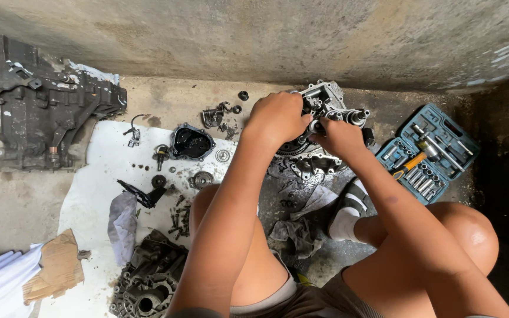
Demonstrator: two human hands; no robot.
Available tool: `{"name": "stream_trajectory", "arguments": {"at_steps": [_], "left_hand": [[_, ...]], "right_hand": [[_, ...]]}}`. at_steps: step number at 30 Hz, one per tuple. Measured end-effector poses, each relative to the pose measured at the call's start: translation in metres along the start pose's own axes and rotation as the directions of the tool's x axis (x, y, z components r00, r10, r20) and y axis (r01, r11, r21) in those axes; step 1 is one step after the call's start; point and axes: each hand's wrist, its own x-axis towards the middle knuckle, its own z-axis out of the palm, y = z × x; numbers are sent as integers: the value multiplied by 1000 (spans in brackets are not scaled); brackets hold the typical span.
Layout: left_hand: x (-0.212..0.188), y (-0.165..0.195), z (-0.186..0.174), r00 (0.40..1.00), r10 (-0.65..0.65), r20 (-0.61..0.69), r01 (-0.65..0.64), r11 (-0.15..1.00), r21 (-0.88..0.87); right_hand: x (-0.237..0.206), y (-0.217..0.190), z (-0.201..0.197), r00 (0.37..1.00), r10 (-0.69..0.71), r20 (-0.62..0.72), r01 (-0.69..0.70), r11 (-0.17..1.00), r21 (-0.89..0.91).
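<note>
Head view is looking straight down on a person squatting on a concrete floor point(25, 206), and both hands are working on a gearbox part point(319, 126) sitting against the far wall point(266, 35), right in front of the knees. The left hand point(278, 118) is pressing down over the top of the metal housing, fingers curled together around its far edge, apparently steadying it. The right hand point(340, 136) is closing around a short shaft point(354, 116) sticking out to the right of the housing; its fingers are wrapped on the shaft's near end, though I cannot tell how tightly they are clamping.

A blue socket set case point(428, 154) is lying open just right of the hands, with an orange-handled tool point(409, 165) resting across it, close enough to grab without shifting. Left of the work, a white sheet point(104, 176) is spread on the floor, seemingly to keep small parts clean and countable: a round black cover point(191, 143), gears, bolts and washers are scattered over it. A grey rag point(123, 227) is lying on the sheet's near part, and another casing point(148, 277) is sitting at its near edge. A big dark gearbox housing point(30, 112) is resting at far left, well apart. Torn cardboard point(57, 265) is lying near left.
</note>
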Motion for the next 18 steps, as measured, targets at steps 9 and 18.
{"name": "stream_trajectory", "arguments": {"at_steps": [9,18], "left_hand": [[3,0,3,996,-43,75,43,999,1],[-2,-5,10,999,-20,28,20,999,25]], "right_hand": [[19,-43,22,815,373,444,-490,34,871],[26,-32,7,859,-204,469,-22,901,433]]}}
